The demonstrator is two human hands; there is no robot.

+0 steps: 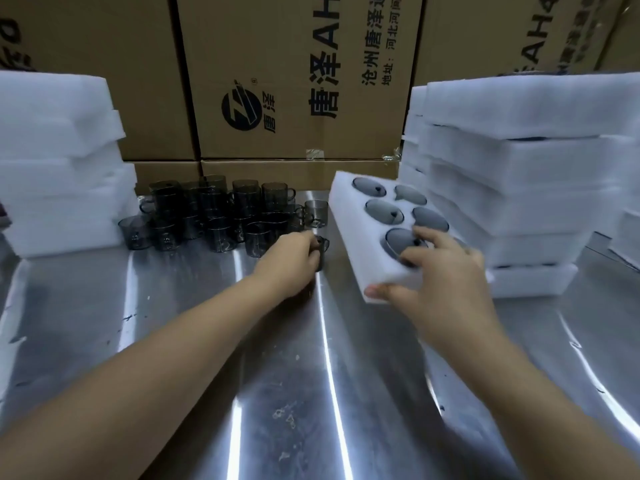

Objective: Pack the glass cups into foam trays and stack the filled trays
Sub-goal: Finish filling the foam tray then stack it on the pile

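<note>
Holding the foam tray (346,209) tilted, your right hand (440,271) grips its near end, likely to ease loading; your left hand (294,258) curls round a smoked-glass cup (323,245) at the middle of the steel table (277,358), beside the cup cluster (207,216).

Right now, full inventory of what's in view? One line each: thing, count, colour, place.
glass cups: many, overlapping so no exact count; smoky grey; back of table, left of centre
held cup: one; smoky grey; at the cluster's right edge
foam tray: one; white, five dark round pockets showing; tilted, right of the cups
left foam stack: one; white; table's left edge
right foam stack: one; white; right side, behind the tray
cardboard boxes: several; brown, black print; behind the table
table: one; shiny metal; under everything
left hand: grips the held cup
right hand: holds the foam tray's near end
</note>
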